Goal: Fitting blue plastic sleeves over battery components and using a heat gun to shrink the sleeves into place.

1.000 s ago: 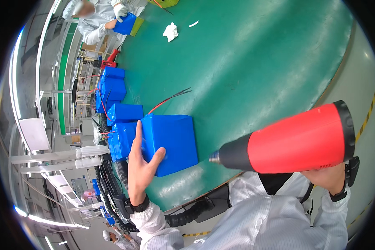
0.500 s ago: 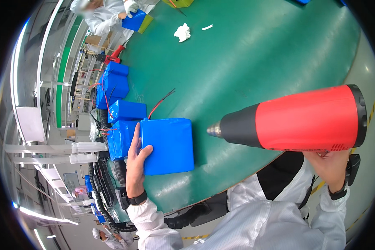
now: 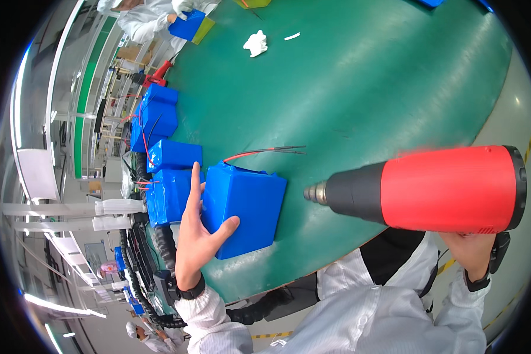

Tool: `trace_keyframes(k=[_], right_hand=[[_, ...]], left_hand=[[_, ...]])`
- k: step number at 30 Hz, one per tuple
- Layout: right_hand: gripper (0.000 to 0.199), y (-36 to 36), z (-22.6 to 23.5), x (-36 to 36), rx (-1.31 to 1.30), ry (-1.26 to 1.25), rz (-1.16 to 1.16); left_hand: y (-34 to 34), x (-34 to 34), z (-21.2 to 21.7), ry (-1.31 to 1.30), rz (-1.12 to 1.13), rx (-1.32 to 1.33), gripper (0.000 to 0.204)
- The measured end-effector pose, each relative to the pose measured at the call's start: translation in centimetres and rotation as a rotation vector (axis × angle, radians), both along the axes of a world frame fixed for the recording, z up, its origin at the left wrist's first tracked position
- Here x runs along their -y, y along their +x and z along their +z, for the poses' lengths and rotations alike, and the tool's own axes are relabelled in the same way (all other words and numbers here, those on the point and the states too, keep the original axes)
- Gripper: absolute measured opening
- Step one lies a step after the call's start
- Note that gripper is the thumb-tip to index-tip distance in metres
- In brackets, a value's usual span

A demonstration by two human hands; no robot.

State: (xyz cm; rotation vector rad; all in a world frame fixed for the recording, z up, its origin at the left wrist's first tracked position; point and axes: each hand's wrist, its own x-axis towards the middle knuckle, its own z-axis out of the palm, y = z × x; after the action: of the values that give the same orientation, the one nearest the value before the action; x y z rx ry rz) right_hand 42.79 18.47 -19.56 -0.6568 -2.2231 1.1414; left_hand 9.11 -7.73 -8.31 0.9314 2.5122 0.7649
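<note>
A blue-wrapped battery pack (image 3: 251, 203) stands tilted on the green table, with red and black wires coming out at its far edge. My left hand (image 3: 202, 239) grips its left side, thumb across the near face and index finger stretched up along the edge. On the right, my right hand (image 3: 469, 248) is wrapped around the mostly hidden handle of a red and black heat gun (image 3: 445, 189). The metal nozzle points left at the pack, a short gap away from it.
More blue battery packs (image 3: 174, 194) with wires line the table's left side. Beyond them lies another red heat gun (image 3: 158, 74). A gloved co-worker (image 3: 144, 20) handles a blue and yellow pack (image 3: 192, 26) at the far left. Crumpled white paper (image 3: 255, 43) lies on the green table (image 3: 366, 88).
The pack has been turned and tipped by my left hand, so another face shows and its wires now point right. The heat gun has shifted slightly right and nearer me.
</note>
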Motion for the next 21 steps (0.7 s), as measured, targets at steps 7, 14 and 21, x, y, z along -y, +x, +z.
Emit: trace_keyframes(k=[7, 14, 21], right_hand=[[0.040, 1.8, -1.0, -0.1, -0.018, -0.063, -0.026], [0.028, 0.0, -0.9, 0.0, -0.201, -0.301, -0.180], [0.026, -1.7, 0.0, -0.5, -0.118, -0.133, -0.094]], left_hand=[[-0.1, -3.3, 0.3, -0.143, -0.163, -0.210, 0.100], [-3.3, -8.9, 0.2, -0.189, -0.209, -0.087, 0.039], [-4.5, -7.5, -0.3, 0.462, 0.079, 0.344, 0.039]])
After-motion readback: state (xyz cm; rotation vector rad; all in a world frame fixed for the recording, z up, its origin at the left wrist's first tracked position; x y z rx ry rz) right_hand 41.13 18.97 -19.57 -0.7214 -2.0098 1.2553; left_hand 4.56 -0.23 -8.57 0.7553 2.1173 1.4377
